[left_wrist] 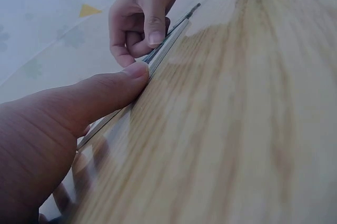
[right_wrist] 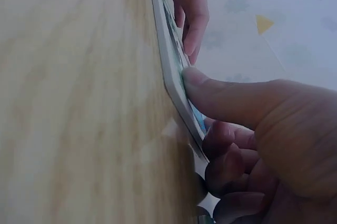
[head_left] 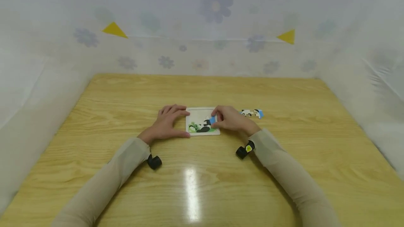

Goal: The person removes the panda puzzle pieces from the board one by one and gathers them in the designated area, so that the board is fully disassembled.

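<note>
- The puzzle board lies flat on the wooden table, between the two hands, its light frame around a partly filled panda picture; the upper left part shows bare backing.
- The left hand has its fingers spread wide, thumb at the board's near left corner and forefinger at its left edge.
- The right hand pinches a blue piece at the board's right side between thumb and forefinger, the other fingers curled; whether the piece sits fully flat I cannot tell.
- Loose panda pieces lie on the table just beyond the right hand, to the board's right.
- Behind the table hangs a flowered sheet with two yellow triangles.
</note>
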{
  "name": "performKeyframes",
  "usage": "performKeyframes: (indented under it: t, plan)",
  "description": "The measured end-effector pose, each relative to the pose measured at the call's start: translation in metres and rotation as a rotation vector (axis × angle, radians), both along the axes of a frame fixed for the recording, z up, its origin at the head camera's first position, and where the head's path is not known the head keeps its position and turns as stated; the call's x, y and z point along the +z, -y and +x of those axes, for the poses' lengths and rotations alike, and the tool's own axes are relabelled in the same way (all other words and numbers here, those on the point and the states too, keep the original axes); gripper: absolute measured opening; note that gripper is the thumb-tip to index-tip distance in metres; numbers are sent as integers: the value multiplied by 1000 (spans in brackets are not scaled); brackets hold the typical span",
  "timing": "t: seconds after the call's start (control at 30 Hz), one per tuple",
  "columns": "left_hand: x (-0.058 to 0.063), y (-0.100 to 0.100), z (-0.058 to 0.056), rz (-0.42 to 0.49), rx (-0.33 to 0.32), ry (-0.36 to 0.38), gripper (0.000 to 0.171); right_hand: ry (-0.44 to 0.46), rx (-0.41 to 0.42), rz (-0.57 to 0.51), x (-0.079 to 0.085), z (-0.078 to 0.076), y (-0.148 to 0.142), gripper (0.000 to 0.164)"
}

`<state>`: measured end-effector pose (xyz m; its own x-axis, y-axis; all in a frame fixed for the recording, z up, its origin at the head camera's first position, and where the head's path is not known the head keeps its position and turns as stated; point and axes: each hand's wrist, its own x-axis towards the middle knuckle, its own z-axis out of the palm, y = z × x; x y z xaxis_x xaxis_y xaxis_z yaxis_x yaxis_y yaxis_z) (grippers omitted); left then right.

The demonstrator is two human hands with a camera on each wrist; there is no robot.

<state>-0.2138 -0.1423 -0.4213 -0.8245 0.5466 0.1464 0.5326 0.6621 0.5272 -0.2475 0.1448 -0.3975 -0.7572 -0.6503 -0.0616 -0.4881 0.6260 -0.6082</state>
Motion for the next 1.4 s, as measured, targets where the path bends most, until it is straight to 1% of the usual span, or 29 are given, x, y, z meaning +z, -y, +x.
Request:
performKeyframes:
  t: [0.07, 0.17, 0.37, 0.5, 0.63, 0.83, 1.03, 1.23, 1.33, 1.4]
  plan:
    - [-1, -1, 0, 1, -6, -2, 77, 23, -8, -6, 2, 0, 0, 34]
    - [-3, -2, 0, 5, -2, -9, 76, 35, -5, -21, 3, 1, 0, 34]
    - [-1, -2, 2, 13, -1, -11, 75, 23, -1, -60, 4, 2, 0, 33]
    - [1, -3, 3, 17, 2, -5, 75, 7, 22, -97, 4, 3, 1, 32]
    - [2, -3, 3, 20, 2, 2, 75, -10, 45, -117, 3, 3, 0, 26]
    - [1, -3, 2, 20, -3, 5, 75, -18, 40, -146, -1, 3, -2, 18]
    - [3, -3, 3, 17, 1, 13, 75, -39, 41, -176, -1, 4, -3, 10]
    - [4, -2, 2, 11, 0, 13, 75, -54, 13, -209, 1, 7, -6, 11]
    - [4, -1, 3, 8, 0, 17, 76, -98, -34, -235, 0, 9, -10, 12]
    - [4, -1, 3, 8, 0, 20, 76, -148, -72, -245, -1, 9, -14, 13]
